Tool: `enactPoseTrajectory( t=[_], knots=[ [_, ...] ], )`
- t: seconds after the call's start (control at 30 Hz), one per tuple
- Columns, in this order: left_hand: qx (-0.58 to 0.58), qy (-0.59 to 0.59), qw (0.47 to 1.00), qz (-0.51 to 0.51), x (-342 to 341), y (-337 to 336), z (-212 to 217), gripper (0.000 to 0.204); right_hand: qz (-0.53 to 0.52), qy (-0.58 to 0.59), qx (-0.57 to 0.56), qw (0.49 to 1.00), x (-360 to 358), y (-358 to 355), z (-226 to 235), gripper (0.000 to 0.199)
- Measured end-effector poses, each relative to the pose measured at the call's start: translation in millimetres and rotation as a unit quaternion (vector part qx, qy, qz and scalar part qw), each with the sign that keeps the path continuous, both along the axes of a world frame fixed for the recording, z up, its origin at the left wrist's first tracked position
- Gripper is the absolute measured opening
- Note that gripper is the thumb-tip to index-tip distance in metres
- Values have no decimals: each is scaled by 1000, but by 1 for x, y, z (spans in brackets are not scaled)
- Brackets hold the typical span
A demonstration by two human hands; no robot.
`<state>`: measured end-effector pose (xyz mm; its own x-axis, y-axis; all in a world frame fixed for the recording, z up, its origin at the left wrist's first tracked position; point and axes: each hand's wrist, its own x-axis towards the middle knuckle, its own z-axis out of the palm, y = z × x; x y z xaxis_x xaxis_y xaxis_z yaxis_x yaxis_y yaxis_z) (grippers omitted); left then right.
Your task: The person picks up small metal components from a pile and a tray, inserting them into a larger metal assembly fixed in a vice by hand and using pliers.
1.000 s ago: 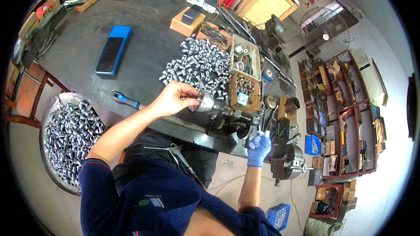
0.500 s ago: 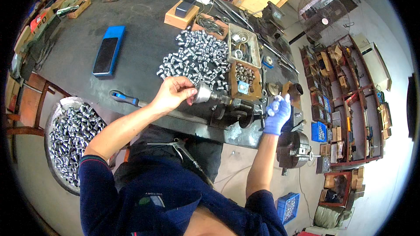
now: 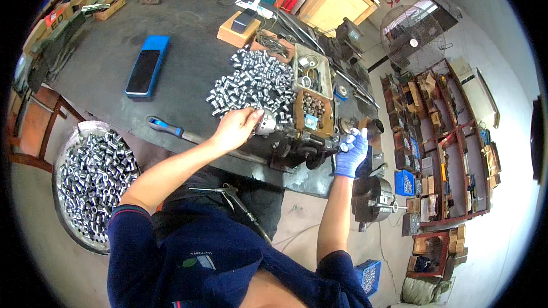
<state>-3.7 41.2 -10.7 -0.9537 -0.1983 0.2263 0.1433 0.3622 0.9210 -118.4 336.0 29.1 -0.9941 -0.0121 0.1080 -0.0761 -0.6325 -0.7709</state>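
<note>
Higher than before, the right hand (image 3: 353, 153) was curled and the left hand (image 3: 234, 129), fingers bent, touched the metal holder (image 3: 267, 124) at the table (image 3: 103, 68), both grips unclear, completion of the heaped parts (image 3: 251, 82) unknown.

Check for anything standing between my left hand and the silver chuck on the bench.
Nothing visible stands between them: your left hand is right up at the left end of the silver chuck. The pile of metal fittings lies beyond, not between.
</note>
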Motion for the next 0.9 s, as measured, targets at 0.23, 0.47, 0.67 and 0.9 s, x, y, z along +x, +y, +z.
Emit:
enactPoseTrajectory(
  t=[0.23,0.47,0.67,0.9],
  knots=[
    [38,51,995,81,-1,13,-3,40,71,27,-25,997,10,18,-8,22],
    [31,92,990,100,-2,15,-9,38,-11,-26,44,999,-28,6,-13,23],
    [22,108,989,102,-3,12,-7,38,-37,-11,25,999,-10,-3,-3,22],
    [8,109,989,105,-1,14,-6,37,-33,-30,54,998,-15,4,-8,22]
  ],
)
